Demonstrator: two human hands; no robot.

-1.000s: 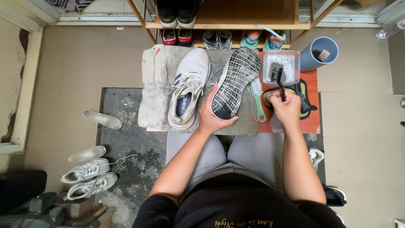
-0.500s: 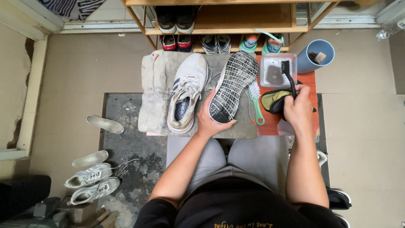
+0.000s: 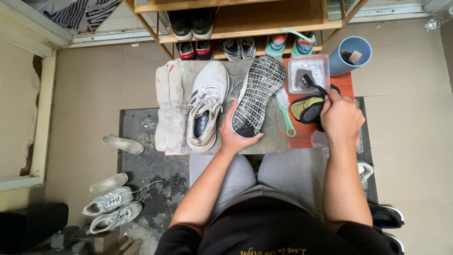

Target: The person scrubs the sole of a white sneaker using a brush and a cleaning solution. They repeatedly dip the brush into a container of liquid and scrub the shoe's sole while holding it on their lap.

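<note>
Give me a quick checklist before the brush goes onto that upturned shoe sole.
1. Left hand steadies the upturned shoe, sole facing up: ok.
2. Right hand grips the dark brush: ok.
3. Brush tip in the clear tub: ok.
4. Brush wet enough: cannot tell.
5. Green brush lies beside the sole, close to the stroke path: not ok.

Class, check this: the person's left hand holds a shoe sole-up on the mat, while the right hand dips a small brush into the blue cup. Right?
Not quite. The head view shows the right hand holding the small brush in the clear square tub, not the blue cup. The left hand does hold the shoe sole-up.
</note>
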